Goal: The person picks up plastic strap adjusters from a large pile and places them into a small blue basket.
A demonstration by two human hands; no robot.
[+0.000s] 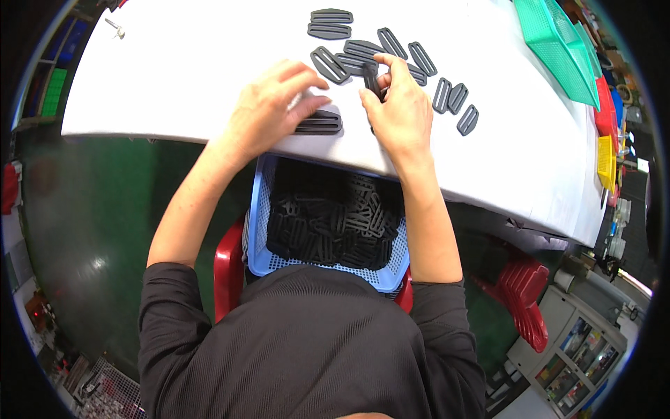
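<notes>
My right hand (403,115) pinches a black strap slider buckle (370,78) upright between thumb and fingers, just above the white table. My left hand (272,105) has its thumb and fingers apart. It hovers beside a small stack of black slider buckles (322,123) at the table's near edge and partly covers it; whether the thumb touches the stack I cannot tell. More slotted black buckles lie scattered beyond my hands, among them a tilted one (329,65) and a pair (330,24) farther back. Others, such as one single buckle (468,120), lie to the right.
Below the table edge, against my lap, a blue perforated basket (259,216) holds a heap of black buckles (328,227). Green baskets (558,52) stand at the far right, near a yellow basket (606,164). A small metal piece (115,28) lies far left. Red chairs (516,297) stand right.
</notes>
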